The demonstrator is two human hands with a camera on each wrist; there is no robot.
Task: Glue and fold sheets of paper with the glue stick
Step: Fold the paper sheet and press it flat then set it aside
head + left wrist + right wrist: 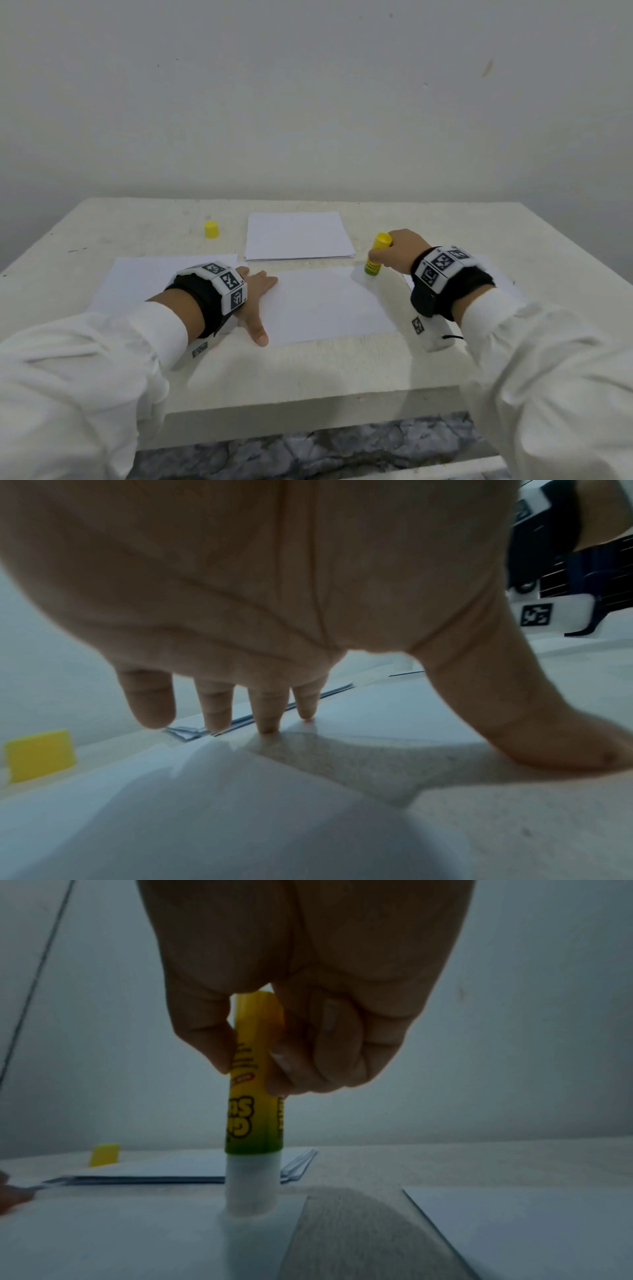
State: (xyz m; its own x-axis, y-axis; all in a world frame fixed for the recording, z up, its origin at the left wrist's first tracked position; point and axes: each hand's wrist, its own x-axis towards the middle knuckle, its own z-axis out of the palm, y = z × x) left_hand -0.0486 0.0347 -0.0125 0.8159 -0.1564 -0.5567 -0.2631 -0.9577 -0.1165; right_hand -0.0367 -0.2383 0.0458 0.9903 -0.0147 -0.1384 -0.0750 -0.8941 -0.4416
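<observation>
A white sheet of paper [329,301] lies in the middle of the table in front of me. My left hand [257,294] lies flat with spread fingers [267,712] on the sheet's left edge. My right hand [399,251] grips a yellow-green glue stick [376,255] upside down, thumb and fingers pinching its barrel [255,1096]. The stick's white glue end [251,1191] touches the sheet at its far right corner. The yellow cap [211,229] stands apart at the back left.
A stack of white sheets [298,236] lies at the back centre of the white table [342,370]. Another sheet [147,281] lies under my left wrist, and one more [524,1226] lies to the right. A wall rises behind the table.
</observation>
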